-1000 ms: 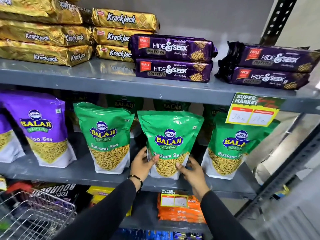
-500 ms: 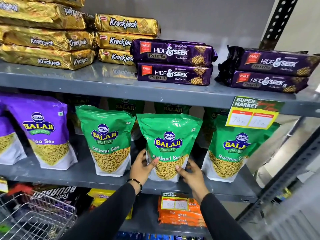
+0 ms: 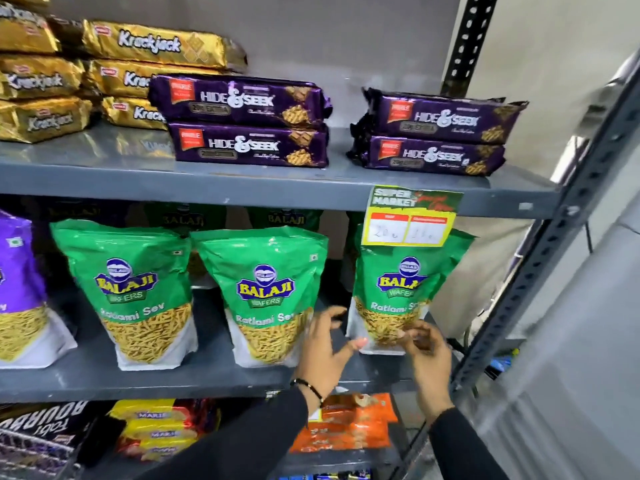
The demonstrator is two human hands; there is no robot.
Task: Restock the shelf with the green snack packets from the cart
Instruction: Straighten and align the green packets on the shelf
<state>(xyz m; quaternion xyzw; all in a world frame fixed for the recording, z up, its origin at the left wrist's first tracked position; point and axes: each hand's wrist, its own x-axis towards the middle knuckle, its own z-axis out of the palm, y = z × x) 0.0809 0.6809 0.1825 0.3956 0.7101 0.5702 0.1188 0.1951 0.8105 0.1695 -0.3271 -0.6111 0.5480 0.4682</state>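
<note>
Three green Balaji Ratlami Sev packets stand upright along the front of the middle shelf (image 3: pixel 207 379): a left packet (image 3: pixel 138 289), a middle packet (image 3: pixel 266 292) and a right packet (image 3: pixel 398 289). More green packets stand in shadow behind them. My left hand (image 3: pixel 323 348) hovers with fingers spread in the gap between the middle and right packets, its thumb tip at the right packet's lower left corner. My right hand (image 3: pixel 427 353) is at that packet's lower right front with fingers curled and blurred, so I cannot make out its grip. The cart is out of view.
A purple Balaji packet (image 3: pixel 17 292) stands at the left. Gold Krackjack packs (image 3: pixel 149 46) and purple Hide & Seek packs (image 3: pixel 242 123) lie on the upper shelf. A price tag (image 3: pixel 412 216) hangs over the right packet. The grey upright post (image 3: pixel 540 271) bounds the right side.
Both hands have left the middle green packet and moved right to the rightmost one. The view has swung right, and the cart has dropped out of sight.
</note>
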